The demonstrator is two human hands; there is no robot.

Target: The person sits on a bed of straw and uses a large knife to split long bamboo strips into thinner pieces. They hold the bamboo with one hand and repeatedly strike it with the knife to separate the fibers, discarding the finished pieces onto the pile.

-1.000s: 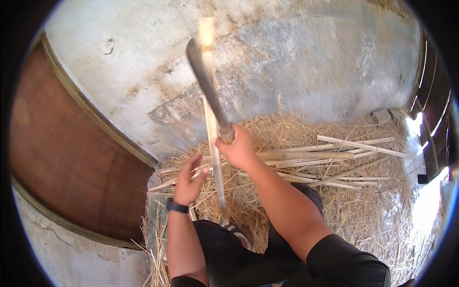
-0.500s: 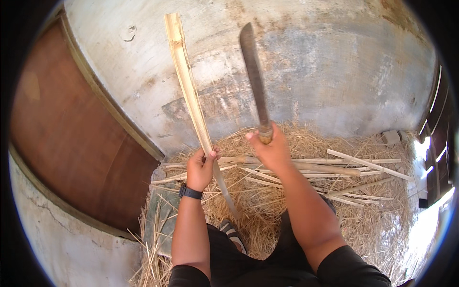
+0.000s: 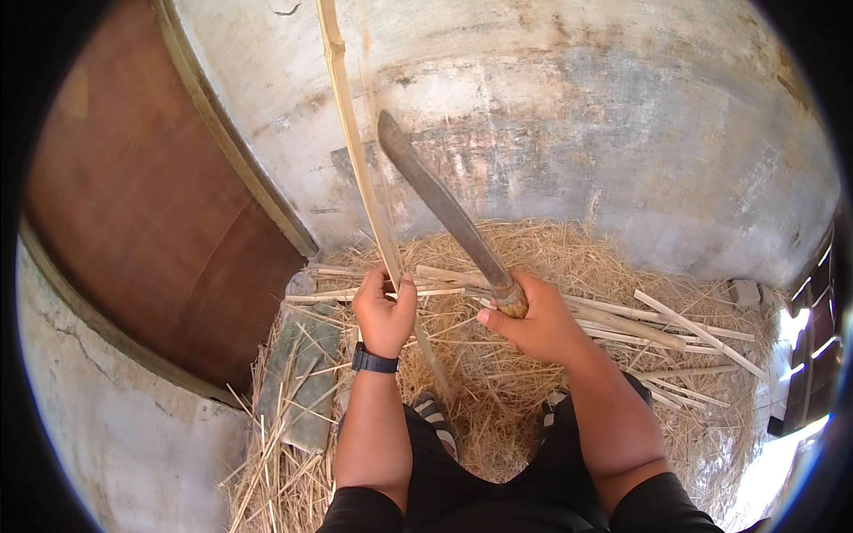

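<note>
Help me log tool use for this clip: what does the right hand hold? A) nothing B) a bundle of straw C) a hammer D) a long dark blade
D: the right hand grips the handle of a long dark blade, raised beside the cane strip held by the left hand.

Machete [image 3: 444,209] tilted left, toward bamboo strip [image 3: 355,151]

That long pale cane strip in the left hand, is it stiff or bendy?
Probably springy: the cane strip curves along its length above the left hand. Likely light, since one hand holds it upright. Its thin split edges look apt to splinter.
</note>
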